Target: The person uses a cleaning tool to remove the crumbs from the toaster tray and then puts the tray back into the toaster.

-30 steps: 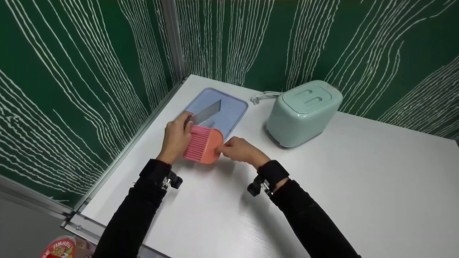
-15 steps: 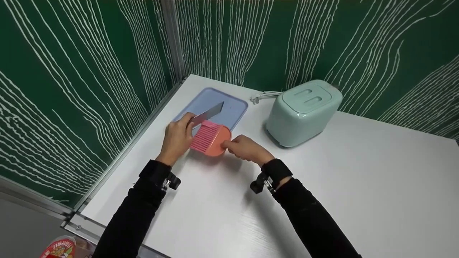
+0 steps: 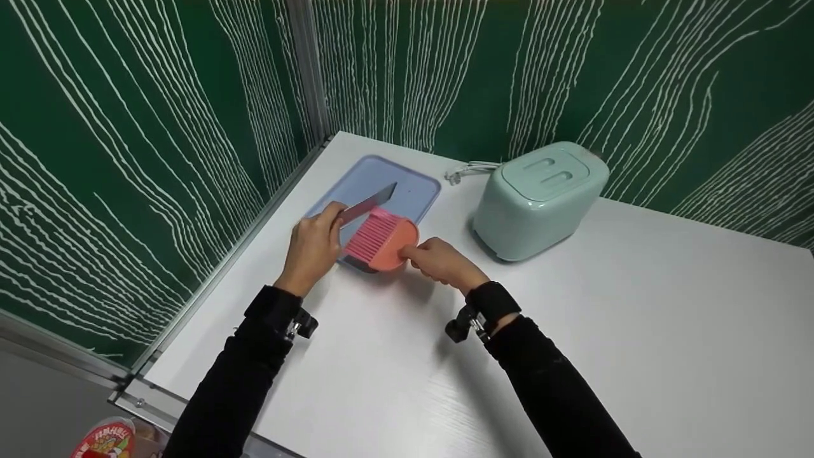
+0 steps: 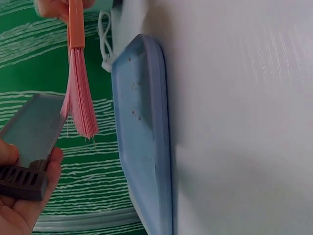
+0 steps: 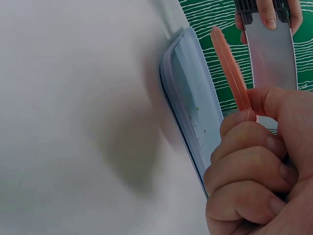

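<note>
In the head view my left hand (image 3: pixel 313 247) grips a toaster crumb tray (image 3: pixel 375 202), a thin metal sheet, by its dark slotted end. The sheet is tilted, raised over a blue rectangular tray (image 3: pixel 416 186) on the table. My right hand (image 3: pixel 442 262) pinches the orange part of a small brush (image 3: pixel 399 248), with its curled fingers below. The brush's pink bristles (image 4: pixel 82 103) point down in the left wrist view, their tips right at the edge of the crumb tray. Several brown crumbs (image 4: pixel 134 112) lie in the blue tray.
A mint-green toaster (image 3: pixel 540 200) stands right of the blue tray, its white cord and plug (image 3: pixel 467 170) behind it. Green walls with white lines bound the white table (image 3: pixel 572 356) at the left and back. A red-lidded container (image 3: pixel 108 439) sits below the table's front edge.
The brush in my right hand has moved up and to the right across the crumb tray's near side. My left hand has turned the crumb tray slightly, so less of its face shows.
</note>
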The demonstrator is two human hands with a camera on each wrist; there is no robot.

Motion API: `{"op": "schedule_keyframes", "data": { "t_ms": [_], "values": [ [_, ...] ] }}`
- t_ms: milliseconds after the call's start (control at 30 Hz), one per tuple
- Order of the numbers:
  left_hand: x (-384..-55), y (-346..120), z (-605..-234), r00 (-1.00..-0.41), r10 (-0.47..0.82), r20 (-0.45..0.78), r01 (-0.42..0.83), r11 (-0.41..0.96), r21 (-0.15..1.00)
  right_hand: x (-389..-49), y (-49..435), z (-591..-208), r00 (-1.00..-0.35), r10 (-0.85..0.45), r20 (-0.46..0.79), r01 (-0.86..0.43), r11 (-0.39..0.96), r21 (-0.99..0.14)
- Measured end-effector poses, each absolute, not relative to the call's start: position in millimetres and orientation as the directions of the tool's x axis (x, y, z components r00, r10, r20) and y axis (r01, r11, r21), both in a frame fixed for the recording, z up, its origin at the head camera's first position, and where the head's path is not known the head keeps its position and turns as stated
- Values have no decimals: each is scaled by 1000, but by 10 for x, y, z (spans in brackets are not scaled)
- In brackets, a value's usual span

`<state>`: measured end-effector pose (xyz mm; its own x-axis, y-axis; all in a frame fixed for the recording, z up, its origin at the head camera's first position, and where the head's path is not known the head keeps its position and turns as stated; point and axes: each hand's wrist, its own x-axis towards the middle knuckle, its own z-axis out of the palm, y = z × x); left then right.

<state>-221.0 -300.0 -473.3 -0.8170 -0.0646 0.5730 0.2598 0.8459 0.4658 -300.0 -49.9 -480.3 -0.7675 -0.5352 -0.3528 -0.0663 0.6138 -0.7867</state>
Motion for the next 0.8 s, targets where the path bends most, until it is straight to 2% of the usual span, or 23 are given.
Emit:
{"op": "schedule_keyframes", "data": {
  "t_ms": [800],
  "values": [
    [-2159,-3030,-4784,-798,-33,602,280,864,418,-3036,-450,-4871,-805,-486,-340,-49,626,-778]
  ]
}}
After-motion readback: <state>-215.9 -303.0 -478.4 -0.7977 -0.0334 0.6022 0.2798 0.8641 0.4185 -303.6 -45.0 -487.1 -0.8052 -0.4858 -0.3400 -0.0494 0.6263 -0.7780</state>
